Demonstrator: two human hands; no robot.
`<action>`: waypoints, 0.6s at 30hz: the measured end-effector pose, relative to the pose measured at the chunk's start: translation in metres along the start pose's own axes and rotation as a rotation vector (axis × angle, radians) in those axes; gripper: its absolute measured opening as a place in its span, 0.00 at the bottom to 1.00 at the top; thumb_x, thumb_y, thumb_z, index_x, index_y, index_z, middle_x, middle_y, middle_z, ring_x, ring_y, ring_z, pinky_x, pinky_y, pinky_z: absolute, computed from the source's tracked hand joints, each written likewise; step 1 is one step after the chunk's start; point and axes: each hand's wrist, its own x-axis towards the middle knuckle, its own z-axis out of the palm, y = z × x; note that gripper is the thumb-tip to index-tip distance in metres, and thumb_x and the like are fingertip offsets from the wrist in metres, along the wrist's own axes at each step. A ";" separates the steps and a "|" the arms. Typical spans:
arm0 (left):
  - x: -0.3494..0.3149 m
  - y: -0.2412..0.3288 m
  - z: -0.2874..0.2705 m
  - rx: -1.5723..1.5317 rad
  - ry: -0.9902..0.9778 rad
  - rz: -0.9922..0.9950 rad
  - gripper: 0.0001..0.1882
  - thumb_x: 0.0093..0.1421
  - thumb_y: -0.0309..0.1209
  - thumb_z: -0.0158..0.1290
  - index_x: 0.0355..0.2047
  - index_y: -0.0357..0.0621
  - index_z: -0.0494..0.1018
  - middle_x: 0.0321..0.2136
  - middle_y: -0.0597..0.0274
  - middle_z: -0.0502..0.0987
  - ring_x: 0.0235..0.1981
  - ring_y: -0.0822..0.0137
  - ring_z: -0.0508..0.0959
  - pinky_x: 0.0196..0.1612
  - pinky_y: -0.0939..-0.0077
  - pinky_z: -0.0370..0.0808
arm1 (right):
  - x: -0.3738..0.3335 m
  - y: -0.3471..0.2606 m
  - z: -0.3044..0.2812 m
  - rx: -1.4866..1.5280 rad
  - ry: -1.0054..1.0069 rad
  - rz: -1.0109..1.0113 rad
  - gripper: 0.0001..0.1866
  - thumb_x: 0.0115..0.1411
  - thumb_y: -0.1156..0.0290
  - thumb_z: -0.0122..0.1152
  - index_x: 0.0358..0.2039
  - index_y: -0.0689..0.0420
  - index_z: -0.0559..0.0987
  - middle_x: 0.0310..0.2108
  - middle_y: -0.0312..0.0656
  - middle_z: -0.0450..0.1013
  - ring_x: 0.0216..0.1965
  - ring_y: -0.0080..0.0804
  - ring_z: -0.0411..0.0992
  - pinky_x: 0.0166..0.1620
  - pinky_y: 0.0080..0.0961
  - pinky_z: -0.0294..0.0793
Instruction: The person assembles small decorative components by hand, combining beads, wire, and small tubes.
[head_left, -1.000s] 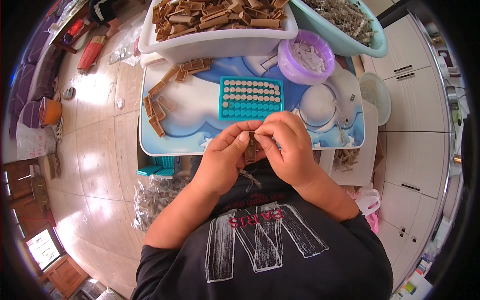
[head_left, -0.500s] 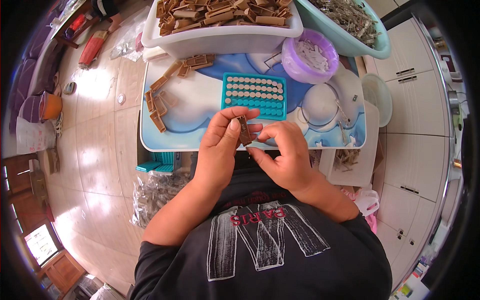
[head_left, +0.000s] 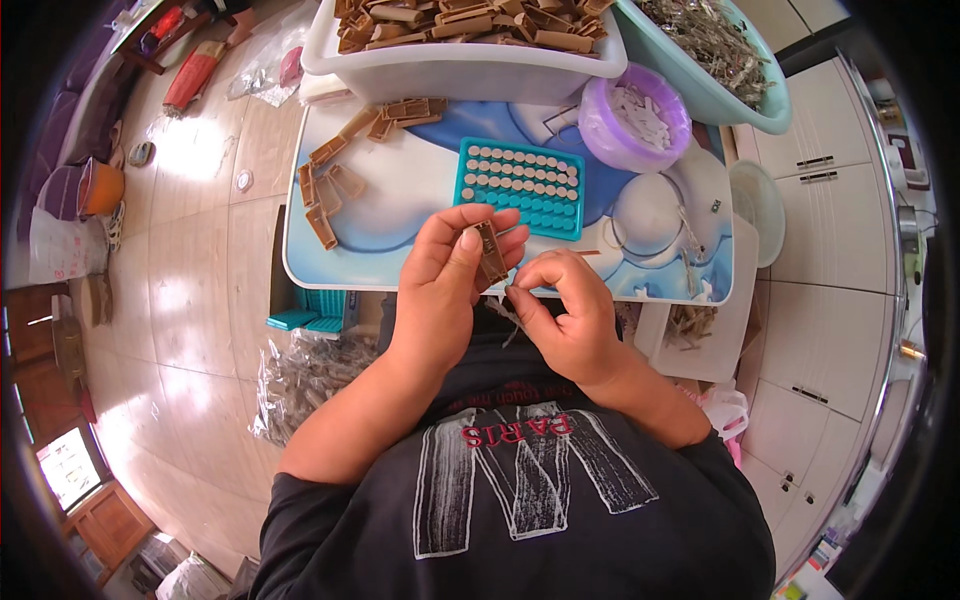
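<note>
My left hand (head_left: 445,265) is closed round a small brown plastic casing (head_left: 490,255), a narrow tray-like shell held tilted over the table's front edge. Close by on its right, my right hand (head_left: 565,305) has thumb and forefinger pinched together near the casing's lower end. A thin pale strand (head_left: 508,315) hangs just below those fingertips; whether they grip it is too small to tell. Beyond my hands lies a teal tray (head_left: 572,225) with rows of round white pieces (head_left: 515,170) in its upper rows.
Several brown casings (head_left: 325,190) lie at the table's left. At the back stand a white bin (head_left: 460,75) full of casings, a purple bowl (head_left: 675,140) with white pieces and a pale green tub (head_left: 765,115). Thin wires (head_left: 690,240) lie at right; teal trays (head_left: 310,312) sit below left.
The view has shifted slightly, so the table things sit further right. The casing has turned its hollow side more into view, and a pale strand now shows below my right fingertips.
</note>
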 end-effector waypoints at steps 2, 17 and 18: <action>0.000 -0.001 -0.001 -0.021 -0.006 -0.006 0.12 0.67 0.30 0.39 0.48 0.37 0.61 0.49 0.48 0.70 0.49 0.59 0.73 0.53 0.66 0.71 | -0.001 -0.001 0.002 0.018 0.001 -0.002 0.11 0.45 0.83 0.62 0.28 0.57 0.70 0.25 0.40 0.70 0.28 0.42 0.68 0.31 0.34 0.65; 0.000 0.000 -0.005 -0.008 -0.022 -0.022 0.12 0.67 0.29 0.38 0.47 0.38 0.61 0.48 0.46 0.70 0.49 0.57 0.73 0.51 0.66 0.72 | 0.005 -0.003 0.007 -0.115 -0.058 -0.120 0.12 0.45 0.81 0.63 0.32 0.57 0.75 0.24 0.42 0.71 0.27 0.42 0.69 0.31 0.35 0.66; 0.000 0.001 -0.005 0.006 -0.020 -0.023 0.12 0.67 0.29 0.38 0.47 0.38 0.61 0.48 0.46 0.70 0.49 0.58 0.73 0.51 0.66 0.72 | 0.005 -0.004 0.007 -0.122 -0.054 -0.104 0.12 0.45 0.80 0.63 0.32 0.57 0.76 0.23 0.41 0.71 0.26 0.42 0.69 0.31 0.35 0.66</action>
